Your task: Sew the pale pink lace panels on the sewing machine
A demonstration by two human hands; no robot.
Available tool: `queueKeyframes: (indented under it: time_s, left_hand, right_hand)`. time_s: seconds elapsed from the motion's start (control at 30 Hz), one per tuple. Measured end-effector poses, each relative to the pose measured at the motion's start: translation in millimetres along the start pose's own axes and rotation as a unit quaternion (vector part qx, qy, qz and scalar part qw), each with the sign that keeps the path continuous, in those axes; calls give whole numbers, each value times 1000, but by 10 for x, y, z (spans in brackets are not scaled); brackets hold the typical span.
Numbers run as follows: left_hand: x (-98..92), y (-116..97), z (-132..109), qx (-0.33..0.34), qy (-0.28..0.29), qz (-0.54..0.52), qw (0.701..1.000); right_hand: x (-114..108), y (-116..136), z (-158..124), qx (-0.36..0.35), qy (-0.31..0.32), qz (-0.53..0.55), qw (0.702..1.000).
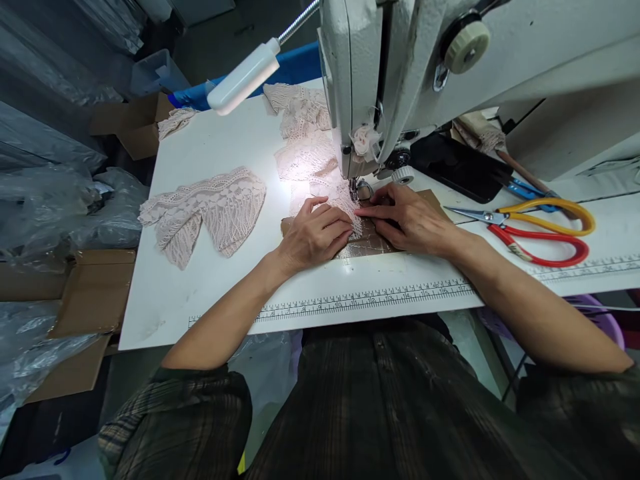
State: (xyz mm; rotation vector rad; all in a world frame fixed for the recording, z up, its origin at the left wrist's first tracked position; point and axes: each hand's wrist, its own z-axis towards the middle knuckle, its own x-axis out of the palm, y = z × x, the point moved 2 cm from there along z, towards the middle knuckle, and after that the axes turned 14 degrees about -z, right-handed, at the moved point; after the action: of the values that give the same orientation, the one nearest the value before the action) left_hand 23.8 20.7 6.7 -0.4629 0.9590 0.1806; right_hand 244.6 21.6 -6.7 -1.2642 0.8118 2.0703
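- The pale lace piece point(340, 193) lies under the sewing machine's point(345, 80) needle, its near end between the two hands.
- The left hand point(317, 233) rests palm down beside it, fingers close together and lightly bent; whether they pinch any lace, I cannot tell.
- The right hand point(410, 220) reaches in near the presser foot point(356, 190), index finger extended; its grip on the lace is unclear.
- The step looks like positioning lace for stitching; the next move seems to call for flat lace and fingertips clear of the needle.
- On the white table point(170, 293), another lace piece point(230, 200) lies left, scissors point(540, 227) right.
- Beyond the table's left edge are cardboard boxes point(95, 287) and clear plastic point(45, 207).
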Motion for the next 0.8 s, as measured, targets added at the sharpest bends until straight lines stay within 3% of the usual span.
queueKeyframes:
  time_s: [0.3, 0.63, 0.8]
  left_hand:
    - [0, -17, 2, 55, -5, 39, 998]
    - [-7, -24, -1, 43, 16, 40, 998]
    - [-68, -20, 21, 48, 60, 12, 997]
  right_hand:
    - [-19, 25, -2, -3, -7, -4, 1000]
    - [-17, 17, -2, -6, 3, -5, 1000]
    - [-53, 23, 4, -12, 12, 2, 1000]
